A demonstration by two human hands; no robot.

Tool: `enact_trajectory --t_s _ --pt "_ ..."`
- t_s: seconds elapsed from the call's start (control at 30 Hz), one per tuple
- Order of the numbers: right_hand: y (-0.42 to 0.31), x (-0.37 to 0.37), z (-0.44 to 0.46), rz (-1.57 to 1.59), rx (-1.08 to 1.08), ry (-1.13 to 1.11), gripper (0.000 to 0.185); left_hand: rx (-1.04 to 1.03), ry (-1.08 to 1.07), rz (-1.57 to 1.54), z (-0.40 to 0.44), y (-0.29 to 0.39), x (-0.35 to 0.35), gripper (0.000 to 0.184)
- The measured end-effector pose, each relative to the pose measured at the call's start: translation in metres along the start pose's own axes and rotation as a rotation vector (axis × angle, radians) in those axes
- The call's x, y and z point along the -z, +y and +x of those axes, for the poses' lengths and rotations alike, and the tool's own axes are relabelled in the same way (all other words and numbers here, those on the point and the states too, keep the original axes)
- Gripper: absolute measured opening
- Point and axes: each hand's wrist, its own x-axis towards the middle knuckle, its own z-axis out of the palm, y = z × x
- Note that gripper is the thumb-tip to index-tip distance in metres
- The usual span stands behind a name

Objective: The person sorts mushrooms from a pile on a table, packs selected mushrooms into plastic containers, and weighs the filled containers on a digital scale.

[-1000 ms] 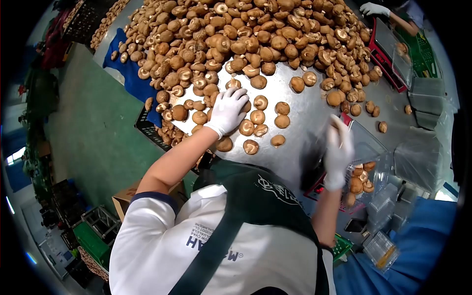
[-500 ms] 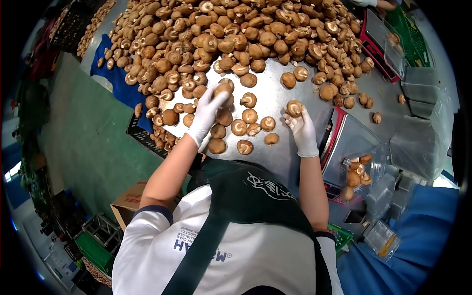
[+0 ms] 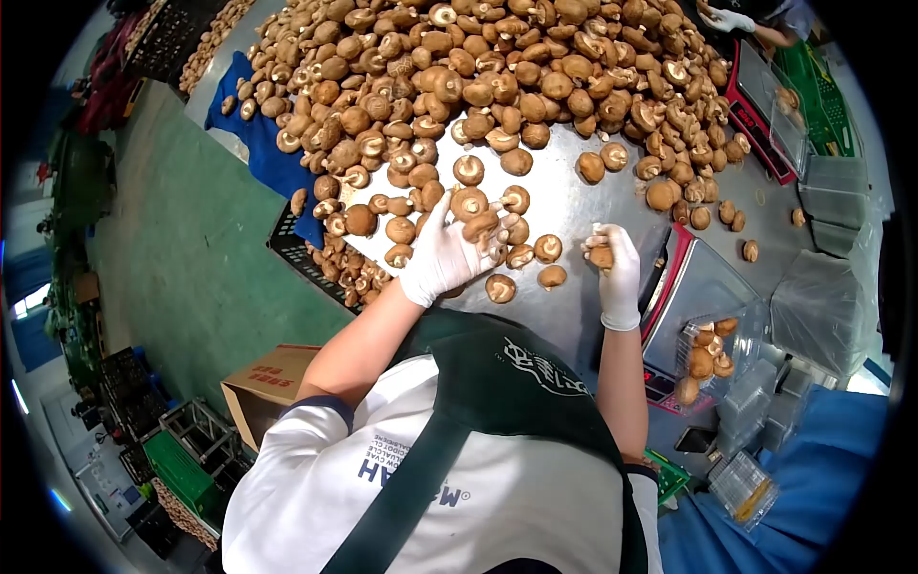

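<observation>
My left hand, in a white glove, is turned partly palm up with a brown shiitake mushroom held against its fingers. Another shiitake lies just beyond its thumb; whether the hand touches that one I cannot tell. Also gloved, my right hand has its fingers curled round a shiitake, which is partly hidden by them. Several loose shiitakes lie on the metal table between and around my hands, some with stems up. A large heap of shiitakes covers the far side.
At my right stands a red-edged scale bearing a clear plastic box with several mushrooms. Stacked clear boxes are beside it. A black crate sits at the left edge. Far right, another person's gloved hand is near a second scale.
My left hand has turned palm upward and its fingers have spread under a mushroom. My right hand has rotated, curling its fingers over its mushroom. The camera view has shifted slightly.
</observation>
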Motion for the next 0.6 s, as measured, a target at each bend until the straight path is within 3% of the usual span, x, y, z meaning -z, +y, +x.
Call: enact_trajectory --t_s 0.1,0.13,0.17,0.23,0.37,0.5,0.53,0.6 --pt "-0.019 -0.028 -0.002 -0.53 -0.021 -0.058 0.029 -0.008 0.018 -0.068 -0.003 -0.002 0.001 0.075" --pt "-0.016 -0.034 0.0 -0.731 0.234 -0.103 0.036 -0.032 0.068 -0.077 -0.004 -0.003 -0.003 0.073" --pt "-0.017 -0.041 -0.002 -0.95 0.244 -0.132 0.042 -0.055 0.117 -0.087 -0.004 -0.004 -0.006 0.071" --pt "-0.009 -0.048 -0.001 -1.136 0.05 -0.24 0.044 -0.066 0.099 -0.056 -0.006 -0.003 0.0 0.071" --pt "0.009 -0.034 0.017 -0.998 0.051 -0.279 0.047 -0.093 0.132 0.013 -0.012 -0.005 0.003 0.07" --pt "0.018 -0.022 0.013 -0.239 -0.176 -0.208 0.044 -0.236 0.188 0.396 -0.016 0.007 0.019 0.063" --pt "0.009 -0.024 0.007 -0.259 -0.083 -0.217 0.039 -0.275 0.247 0.509 -0.018 0.008 0.02 0.06" --pt "0.016 -0.015 0.005 0.02 -0.138 -0.246 0.039 -0.333 0.201 0.6 -0.026 0.016 0.021 0.056"
